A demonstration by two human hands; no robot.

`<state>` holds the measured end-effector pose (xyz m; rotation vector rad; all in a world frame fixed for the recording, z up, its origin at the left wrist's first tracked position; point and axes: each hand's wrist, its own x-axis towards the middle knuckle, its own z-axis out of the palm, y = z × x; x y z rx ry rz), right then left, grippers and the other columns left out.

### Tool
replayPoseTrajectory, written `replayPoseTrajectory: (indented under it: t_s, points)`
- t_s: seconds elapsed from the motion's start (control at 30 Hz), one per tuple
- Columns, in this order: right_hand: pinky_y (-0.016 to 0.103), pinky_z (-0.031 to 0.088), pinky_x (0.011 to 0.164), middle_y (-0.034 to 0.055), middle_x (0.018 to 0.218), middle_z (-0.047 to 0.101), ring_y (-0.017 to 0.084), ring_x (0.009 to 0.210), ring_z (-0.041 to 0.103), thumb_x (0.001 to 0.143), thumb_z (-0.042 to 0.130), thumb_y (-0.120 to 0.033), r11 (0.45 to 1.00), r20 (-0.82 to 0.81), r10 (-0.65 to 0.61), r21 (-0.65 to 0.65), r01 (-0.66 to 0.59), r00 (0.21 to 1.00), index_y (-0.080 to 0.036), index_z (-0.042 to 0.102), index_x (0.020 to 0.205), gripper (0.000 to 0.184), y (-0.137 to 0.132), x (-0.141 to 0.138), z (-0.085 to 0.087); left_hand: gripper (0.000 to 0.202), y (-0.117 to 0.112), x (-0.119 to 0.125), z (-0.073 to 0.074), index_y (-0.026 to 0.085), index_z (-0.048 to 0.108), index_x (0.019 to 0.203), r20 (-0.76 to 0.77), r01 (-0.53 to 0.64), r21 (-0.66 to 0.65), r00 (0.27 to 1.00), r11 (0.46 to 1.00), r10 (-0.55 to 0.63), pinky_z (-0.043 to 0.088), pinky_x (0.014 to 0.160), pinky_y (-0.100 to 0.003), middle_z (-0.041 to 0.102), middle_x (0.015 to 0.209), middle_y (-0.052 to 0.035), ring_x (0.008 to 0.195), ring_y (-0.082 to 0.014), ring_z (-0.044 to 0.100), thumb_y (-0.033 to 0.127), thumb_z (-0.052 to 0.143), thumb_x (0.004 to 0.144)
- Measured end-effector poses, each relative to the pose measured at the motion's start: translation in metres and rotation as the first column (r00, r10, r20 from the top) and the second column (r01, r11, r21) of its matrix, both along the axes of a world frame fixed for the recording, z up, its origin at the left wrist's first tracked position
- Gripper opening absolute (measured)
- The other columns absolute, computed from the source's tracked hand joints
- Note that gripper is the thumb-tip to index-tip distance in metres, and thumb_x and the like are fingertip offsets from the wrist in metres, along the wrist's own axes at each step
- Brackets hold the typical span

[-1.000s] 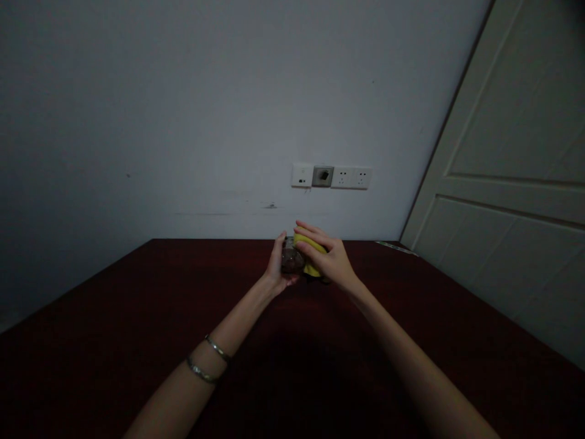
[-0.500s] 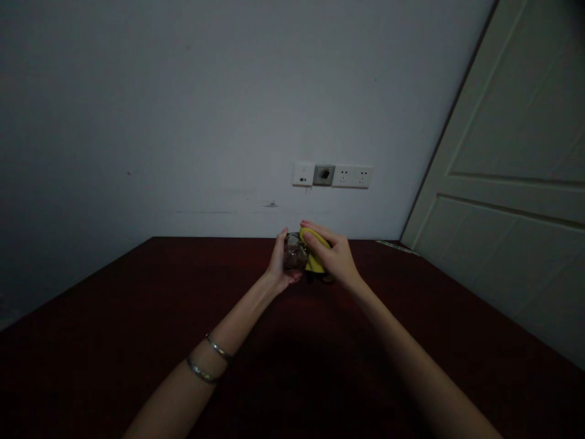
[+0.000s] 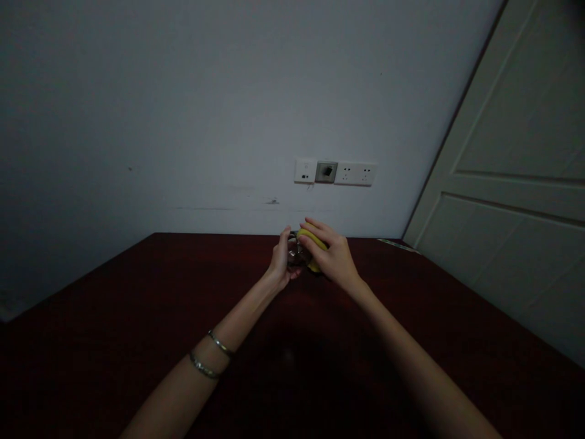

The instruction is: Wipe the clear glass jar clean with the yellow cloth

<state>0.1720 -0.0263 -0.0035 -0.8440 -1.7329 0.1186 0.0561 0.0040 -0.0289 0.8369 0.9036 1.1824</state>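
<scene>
Both arms reach forward over a dark red table. My left hand is wrapped round a small clear glass, holding it above the far part of the table. My right hand presses a yellow cloth against the glass's right side, its fingers closed over the cloth. Most of the glass is hidden between the two hands. Two thin bangles sit on my left wrist.
A pale wall stands behind the table with a row of wall sockets above the hands. A cream panelled door is at the right. A thin flat strip lies at the table's far right corner.
The hands with the glass and cloth have shifted slightly up and to the right in the view. The right hand's fingers have slid over the cloth, covering more of it.
</scene>
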Motion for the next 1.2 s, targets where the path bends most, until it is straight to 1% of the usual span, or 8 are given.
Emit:
replayPoseTrajectory:
  t_s: [0.2,0.47,0.53,0.67,0.8,0.93,1.03,1.2]
  points:
    - [0.043,0.040,0.107,0.0051,0.140,0.050,0.024,0.128,0.048,0.083,0.061,-0.021,0.987,0.200,0.107,0.100,-0.129,0.974,-0.027,0.062,0.120,0.038,-0.006,-0.004,-0.004,0.055,-0.001,-0.001,0.001,0.017,0.059,0.073,0.025,-0.103,0.026,0.994,0.994,0.102,0.028,0.035,-0.019,0.051,0.050,0.0021,0.037,-0.0088,0.046,0.072,0.050,0.071]
    - [0.046,0.046,0.100,0.0118,0.123,0.063,0.023,0.112,0.061,0.083,0.062,-0.028,0.999,-0.021,0.009,0.048,-0.008,1.000,-0.021,0.068,0.110,0.029,0.002,-0.001,-0.002,0.060,-0.005,0.001,0.004,0.018,0.061,0.077,-0.033,-0.113,0.030,0.993,0.993,0.114,0.030,0.039,-0.021,0.052,0.053,0.0019,0.039,-0.0100,0.047,0.076,0.050,0.066]
    - [0.045,0.045,0.102,0.0114,0.129,0.059,0.023,0.117,0.058,0.083,0.062,-0.025,0.995,0.042,0.019,0.096,-0.023,0.999,-0.022,0.067,0.113,0.030,-0.001,-0.002,-0.002,0.057,-0.004,0.001,0.005,0.018,0.060,0.076,-0.028,-0.126,0.041,0.992,0.991,0.127,0.028,0.038,-0.020,0.051,0.051,0.0023,0.037,-0.0097,0.045,0.073,0.048,0.070]
    - [0.044,0.041,0.106,0.0071,0.139,0.051,0.023,0.128,0.048,0.083,0.061,-0.020,0.974,0.188,0.131,0.157,-0.162,0.973,-0.025,0.063,0.119,0.036,-0.007,-0.002,-0.001,0.052,-0.004,-0.001,0.007,0.018,0.060,0.077,0.017,-0.142,0.034,0.990,0.989,0.142,0.028,0.038,-0.020,0.052,0.052,0.0023,0.039,-0.0094,0.046,0.069,0.049,0.073]
    - [0.044,0.042,0.104,0.0083,0.133,0.056,0.022,0.121,0.054,0.085,0.059,-0.023,0.974,0.062,0.194,0.105,-0.199,0.979,-0.025,0.064,0.117,0.032,-0.004,0.005,0.003,0.055,-0.005,-0.004,0.009,0.017,0.061,0.074,0.052,-0.062,0.009,0.997,0.998,0.061,0.029,0.036,-0.020,0.055,0.053,0.0009,0.039,-0.0100,0.049,0.071,0.049,0.072]
    - [0.045,0.042,0.103,0.0073,0.128,0.061,0.022,0.117,0.057,0.085,0.060,-0.028,0.973,-0.053,0.229,0.041,-0.228,0.972,-0.026,0.067,0.113,0.029,-0.003,0.010,0.007,0.058,-0.004,-0.006,0.008,0.016,0.058,0.065,0.125,0.173,0.047,0.976,0.984,-0.178,0.023,0.027,-0.020,0.054,0.047,0.0003,0.029,-0.0095,0.042,0.070,0.039,0.078]
    - [0.044,0.042,0.104,0.0053,0.132,0.058,0.022,0.119,0.056,0.083,0.063,-0.027,0.955,0.008,0.287,0.079,-0.286,0.958,-0.029,0.066,0.114,0.031,-0.009,0.009,0.010,0.059,-0.001,-0.007,0.006,0.016,0.058,0.064,0.218,0.281,0.076,0.932,0.957,-0.291,0.024,0.025,-0.021,0.054,0.046,0.0000,0.027,-0.0098,0.042,0.069,0.038,0.079]
    - [0.042,0.042,0.105,0.0030,0.136,0.053,0.021,0.123,0.053,0.081,0.065,-0.022,0.937,0.111,0.326,0.096,-0.337,0.939,-0.030,0.065,0.114,0.035,-0.013,0.005,0.012,0.059,0.000,-0.007,0.004,0.016,0.055,0.063,0.323,0.340,0.088,0.880,0.936,-0.349,0.022,0.022,-0.021,0.052,0.041,-0.0001,0.023,-0.0108,0.041,0.069,0.036,0.080]
